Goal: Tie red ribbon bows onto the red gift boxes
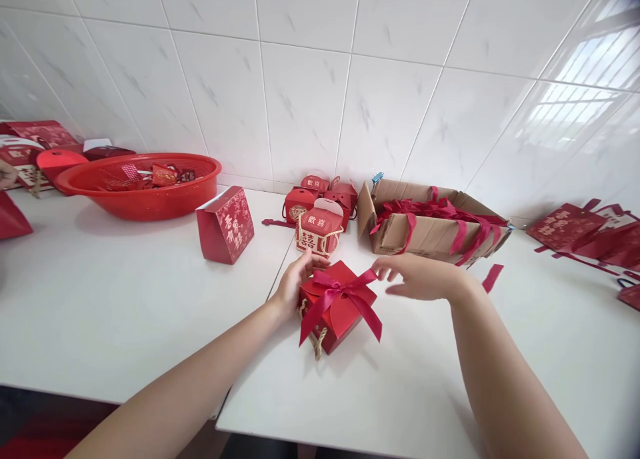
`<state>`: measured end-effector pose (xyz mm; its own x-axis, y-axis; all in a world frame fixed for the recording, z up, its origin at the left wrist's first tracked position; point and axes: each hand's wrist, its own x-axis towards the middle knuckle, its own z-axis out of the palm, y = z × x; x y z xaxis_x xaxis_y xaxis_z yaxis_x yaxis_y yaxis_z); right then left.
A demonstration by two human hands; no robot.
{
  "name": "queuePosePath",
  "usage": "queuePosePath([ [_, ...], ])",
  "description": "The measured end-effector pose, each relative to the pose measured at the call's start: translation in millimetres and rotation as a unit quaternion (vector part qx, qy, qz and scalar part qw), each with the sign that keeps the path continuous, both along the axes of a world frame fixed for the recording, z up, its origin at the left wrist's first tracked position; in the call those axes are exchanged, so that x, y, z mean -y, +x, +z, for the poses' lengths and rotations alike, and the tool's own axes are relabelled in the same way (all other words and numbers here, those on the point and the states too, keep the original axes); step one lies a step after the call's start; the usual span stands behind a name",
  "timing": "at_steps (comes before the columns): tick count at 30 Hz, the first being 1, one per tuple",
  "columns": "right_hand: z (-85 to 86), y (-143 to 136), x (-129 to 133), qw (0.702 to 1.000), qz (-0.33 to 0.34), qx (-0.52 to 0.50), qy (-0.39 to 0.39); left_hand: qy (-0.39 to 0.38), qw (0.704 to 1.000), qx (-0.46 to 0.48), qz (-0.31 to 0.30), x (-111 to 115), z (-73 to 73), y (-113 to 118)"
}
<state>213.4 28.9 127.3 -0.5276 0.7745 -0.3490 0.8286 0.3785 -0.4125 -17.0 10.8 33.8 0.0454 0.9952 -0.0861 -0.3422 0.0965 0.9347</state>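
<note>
In the head view a red gift box (345, 326) stands on the table. Crimson ribbon (336, 292) is tied in a bow on its folded top, and beige twisted rope hangs from its side. My left hand (295, 287) holds the box at its back left corner, fingers curved behind it and partly hidden. To the right, my right hand (411, 276) hovers with loosely bent fingers apart. Its fingertips are close to the bow's right loop; I cannot tell whether they touch.
Behind are several small red boxes (319, 229) and a cardboard box (425, 236) of ribbons. To the left stand a red carton (227, 226) and a red plastic basket (150, 202). Flat red bags (565, 229) lie far right. Another person's hand (7, 174) shows at the left edge.
</note>
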Motion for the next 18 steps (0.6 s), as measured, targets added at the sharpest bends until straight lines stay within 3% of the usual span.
queuePosePath([
  [3,-0.4,-9.1,5.8,0.995,0.067,-0.006,-0.069,0.066,0.995,-0.074,-0.002,3.3,-4.5,1.8],
  [6,-2.0,-18.8,7.7,0.991,0.086,-0.011,-0.101,0.138,0.979,-0.145,-0.032,8.4,-7.6,3.7],
  [8,-3.3,-18.6,5.0,0.995,0.060,-0.005,-0.074,0.162,0.969,-0.180,-0.041,9.2,-11.1,4.5],
  [11,-3.3,-10.9,-0.5,0.999,0.018,-0.002,-0.028,0.183,0.947,-0.264,-0.008,4.2,-20.2,4.4],
  [15,-3.0,-9.2,1.7,0.994,0.073,-0.058,-0.065,0.179,0.929,-0.324,0.011,-5.4,-34.0,2.1],
  [18,-7.2,-15.5,16.8,0.992,0.073,-0.090,-0.039,0.180,0.916,-0.358,-0.004,-7.5,-39.2,1.8],
])
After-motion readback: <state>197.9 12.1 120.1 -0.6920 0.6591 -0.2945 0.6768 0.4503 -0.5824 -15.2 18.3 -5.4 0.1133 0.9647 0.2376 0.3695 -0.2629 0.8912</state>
